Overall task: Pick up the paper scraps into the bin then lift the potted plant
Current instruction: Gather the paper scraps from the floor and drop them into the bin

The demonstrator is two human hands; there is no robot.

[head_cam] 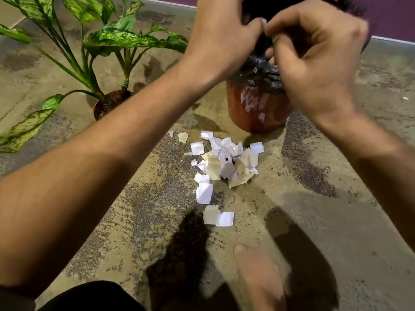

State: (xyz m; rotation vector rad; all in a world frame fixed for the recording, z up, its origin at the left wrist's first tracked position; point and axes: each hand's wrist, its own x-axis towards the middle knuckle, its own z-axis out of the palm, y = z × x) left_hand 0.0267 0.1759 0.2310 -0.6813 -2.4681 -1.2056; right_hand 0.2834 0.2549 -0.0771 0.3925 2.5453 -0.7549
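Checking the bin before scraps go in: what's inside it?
A black liner bag fills the bin; both hands pinch its top edge. The bag and hands hide whatever is inside.

Two hands [265,39] — one bin [256,111], one potted plant [112,99] — paper scraps [224,162], roughly twenty.

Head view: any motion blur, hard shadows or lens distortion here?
Head view: right hand slightly motion-blurred at the black bag; paper scraps sharp; hard dark shadows on the floor near the bottom; wide-angle stretching of the forearms toward the edges.
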